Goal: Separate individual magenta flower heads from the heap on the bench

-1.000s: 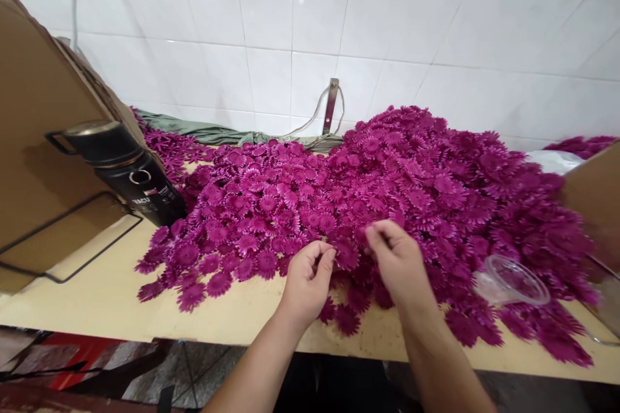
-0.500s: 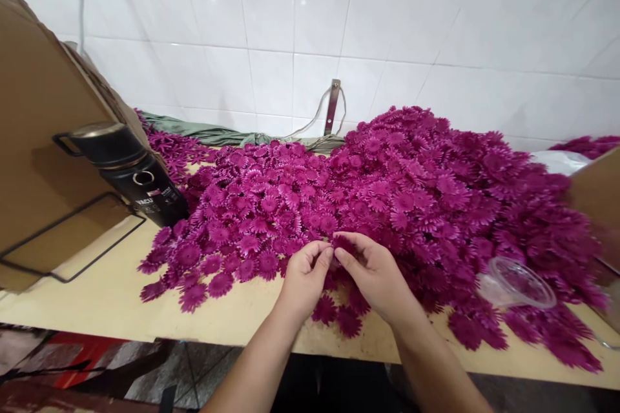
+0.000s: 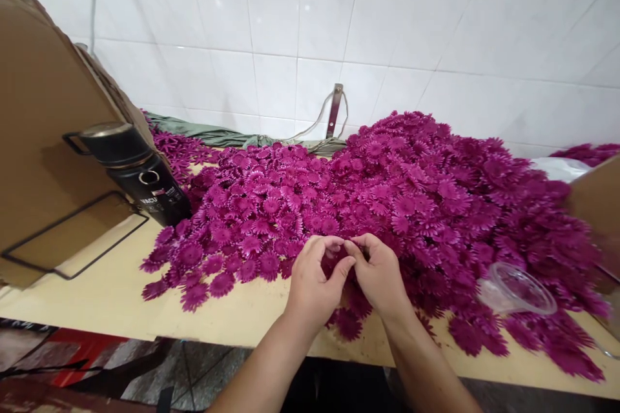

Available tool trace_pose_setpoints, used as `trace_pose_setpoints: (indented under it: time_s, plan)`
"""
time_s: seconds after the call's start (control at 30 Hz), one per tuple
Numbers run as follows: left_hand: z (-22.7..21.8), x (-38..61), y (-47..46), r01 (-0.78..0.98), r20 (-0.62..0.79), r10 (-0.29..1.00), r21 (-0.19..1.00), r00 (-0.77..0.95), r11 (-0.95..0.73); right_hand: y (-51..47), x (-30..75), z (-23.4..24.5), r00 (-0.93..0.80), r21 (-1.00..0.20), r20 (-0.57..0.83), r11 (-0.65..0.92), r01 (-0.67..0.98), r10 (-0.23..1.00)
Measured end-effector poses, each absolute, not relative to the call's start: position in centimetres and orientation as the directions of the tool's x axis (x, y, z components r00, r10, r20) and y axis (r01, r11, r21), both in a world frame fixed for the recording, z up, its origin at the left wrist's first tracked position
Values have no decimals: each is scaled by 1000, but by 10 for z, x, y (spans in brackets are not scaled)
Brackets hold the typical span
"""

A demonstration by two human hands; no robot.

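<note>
My left hand (image 3: 314, 281) and my right hand (image 3: 380, 277) meet over the front of a large pile of magenta artificial flower heads (image 3: 271, 206). The fingers of my right hand are pinched, with a bit of a flower head showing among them; most of it is hidden. Curled fingers and thumb form a loose ring on my left hand, their tips against the right fingertips. Whatever the left fingers grip is too small or covered to make out. Just below the hands, a few loose flower heads (image 3: 347, 324) lie on the tabletop.
A black vacuum bottle (image 3: 150, 190) leans at the left, beside a cardboard box (image 3: 53, 129) and a black wire frame (image 3: 104, 250). Toward the right, a clear plastic cup (image 3: 520, 290) lies tipped among the flowers. The table's front edge (image 3: 227, 339) runs close to my forearms.
My left hand has shifted right and turned, with its thumb now nearer my right hand. The flower head between the fingers shows less than before. The view has shifted slightly.
</note>
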State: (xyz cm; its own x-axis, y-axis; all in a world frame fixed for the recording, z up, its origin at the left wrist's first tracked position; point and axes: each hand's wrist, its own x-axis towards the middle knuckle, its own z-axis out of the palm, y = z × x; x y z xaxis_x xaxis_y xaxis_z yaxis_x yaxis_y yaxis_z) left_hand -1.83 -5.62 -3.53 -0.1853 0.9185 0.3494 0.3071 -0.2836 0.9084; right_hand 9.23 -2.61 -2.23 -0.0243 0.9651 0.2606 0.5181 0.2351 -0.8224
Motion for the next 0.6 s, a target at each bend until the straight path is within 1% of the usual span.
trace_pose_setpoints:
  time_s: [0.2, 0.37, 0.47, 0.6]
  plan:
    - [-34, -15, -52, 349, 303, 943, 906, -141, -239, -24, 96, -17, -38, -807, 244, 225, 547, 969]
    - [-27, -15, -51, 401, 287, 950, 890, -120, -219, -23, 97, -21, -17, -817, 254, 224, 532, 967]
    - [-27, -16, -49, 426, 284, 952, 879, -110, -213, -24, 96, -23, 6, -857, 244, 213, 469, 970]
    - [-32, -16, -45, 486, 349, 925, 841, -148, -240, -28, 95, -25, -29, -908, 261, 256, 331, 965]
